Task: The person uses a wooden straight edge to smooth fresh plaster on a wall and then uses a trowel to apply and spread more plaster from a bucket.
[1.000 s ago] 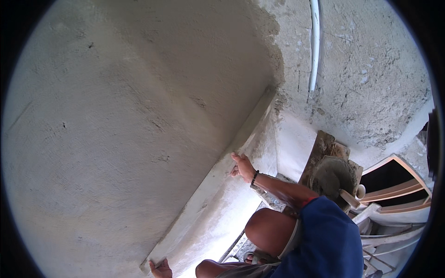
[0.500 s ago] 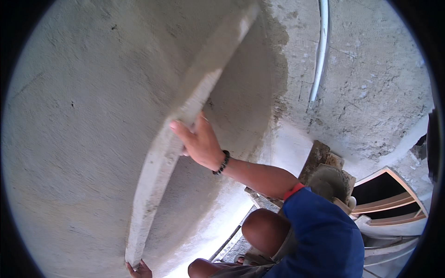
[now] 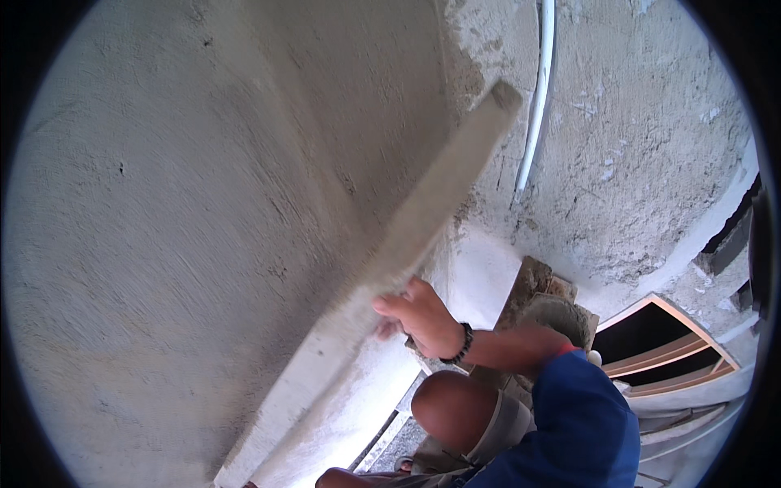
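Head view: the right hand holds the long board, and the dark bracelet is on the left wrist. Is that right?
No: the head view shows the dark bracelet at the wrist of the right hand, which does hold the long board.

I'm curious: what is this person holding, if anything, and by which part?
A board, held by its lower edge near mid-length in the right hand. Too little of the left hand shows to tell its hold.

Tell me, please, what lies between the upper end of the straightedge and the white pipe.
In the head view, only a strip of rough wall shows between the upper end of the straightedge and the white pipe.
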A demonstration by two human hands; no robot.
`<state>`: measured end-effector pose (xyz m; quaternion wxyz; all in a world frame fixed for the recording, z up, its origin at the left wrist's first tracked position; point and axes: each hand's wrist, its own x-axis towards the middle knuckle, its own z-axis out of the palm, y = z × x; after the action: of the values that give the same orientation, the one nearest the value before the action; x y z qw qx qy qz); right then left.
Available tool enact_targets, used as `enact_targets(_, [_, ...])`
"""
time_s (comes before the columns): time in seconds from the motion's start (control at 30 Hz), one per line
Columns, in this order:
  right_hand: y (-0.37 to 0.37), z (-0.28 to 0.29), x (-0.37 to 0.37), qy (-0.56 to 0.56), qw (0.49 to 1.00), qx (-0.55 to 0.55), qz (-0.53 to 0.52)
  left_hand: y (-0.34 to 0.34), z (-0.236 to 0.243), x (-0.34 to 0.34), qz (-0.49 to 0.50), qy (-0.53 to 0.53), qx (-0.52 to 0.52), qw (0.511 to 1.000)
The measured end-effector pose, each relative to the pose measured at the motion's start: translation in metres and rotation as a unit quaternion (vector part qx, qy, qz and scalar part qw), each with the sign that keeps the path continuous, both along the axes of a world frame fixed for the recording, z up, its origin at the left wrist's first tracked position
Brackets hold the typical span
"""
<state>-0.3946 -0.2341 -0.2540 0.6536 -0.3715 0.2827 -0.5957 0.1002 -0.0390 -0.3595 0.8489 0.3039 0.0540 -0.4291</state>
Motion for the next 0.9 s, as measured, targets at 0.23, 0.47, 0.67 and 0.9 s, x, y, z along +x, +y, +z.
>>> enact_targets(0.23, [0.012, -0.024, 0.003, -0.047, 0.989, 0.129, 0.059, -0.009, 0.012, -0.024, 0.024, -0.042, -0.142, 0.989])
enact_targets(0.47, [0.031, 0.032, -0.002, -0.082, 0.962, 0.250, 0.066, 0.000, 0.111, -0.074, 0.008, 0.021, -0.199, 0.980])
enact_targets(0.67, [0.076, 0.099, -0.007, -0.165, 0.911, 0.373, 0.062, 0.021, 0.296, -0.122, -0.013, -0.059, -0.159, 0.985])
enact_targets(0.9, [0.111, 0.177, -0.021, -0.258, 0.867, 0.424, 0.047, 0.012, 0.493, -0.145, -0.063, -0.217, -0.102, 0.969])
